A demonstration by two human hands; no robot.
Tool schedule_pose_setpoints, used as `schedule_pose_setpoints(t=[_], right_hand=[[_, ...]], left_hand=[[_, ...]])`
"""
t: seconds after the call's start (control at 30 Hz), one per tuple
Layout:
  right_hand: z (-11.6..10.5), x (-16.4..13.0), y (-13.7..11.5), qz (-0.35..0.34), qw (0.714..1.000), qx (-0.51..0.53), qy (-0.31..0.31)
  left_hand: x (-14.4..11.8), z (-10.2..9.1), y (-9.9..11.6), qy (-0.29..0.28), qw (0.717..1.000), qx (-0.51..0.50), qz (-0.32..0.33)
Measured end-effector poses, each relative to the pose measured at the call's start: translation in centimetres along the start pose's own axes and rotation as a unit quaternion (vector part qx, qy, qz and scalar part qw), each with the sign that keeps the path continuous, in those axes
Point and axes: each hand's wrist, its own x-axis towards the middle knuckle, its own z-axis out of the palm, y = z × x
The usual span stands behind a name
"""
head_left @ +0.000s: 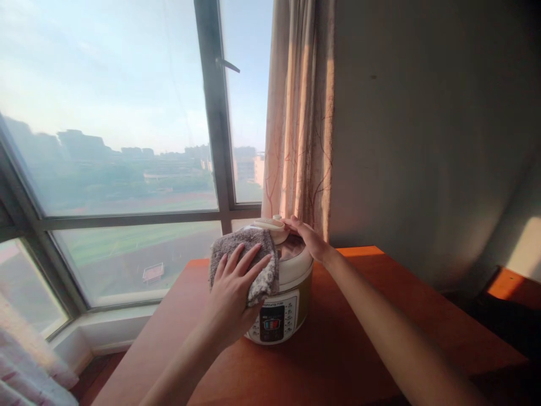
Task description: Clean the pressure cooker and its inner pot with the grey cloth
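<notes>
A rice cooker [302,299] with a pale lid, an olive-gold body and a dark control panel stands upright on the table. My left hand [239,282] presses a fuzzy grey-brown cloth [228,242] against the left front of the lid. Its fingers are spread over the cloth, and the thumb is hidden. The cloth covers part of the lid and hangs down the cooker's side. At the far right of the lid, my right hand [310,237] touches the area by the lid's raised handle [270,224], fingers stretched out; its palm side is hidden.
The wooden table [350,349] ends at a back edge close behind the cooker. A large window [127,169] fills the left, with a curtain [298,124] beside it. The grey wall [422,141] stands on the right, near another wooden surface [513,287].
</notes>
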Motion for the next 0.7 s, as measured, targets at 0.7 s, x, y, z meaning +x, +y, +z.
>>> schedule_pose_setpoints(t=[0.7], right_hand=[[-0.7,-0.3,-0.2,0.032,0.999,-0.025,0.008]], left_hand=[[10.7,2.5,-14.2,-0.019,0.935,-0.304,-0.178]])
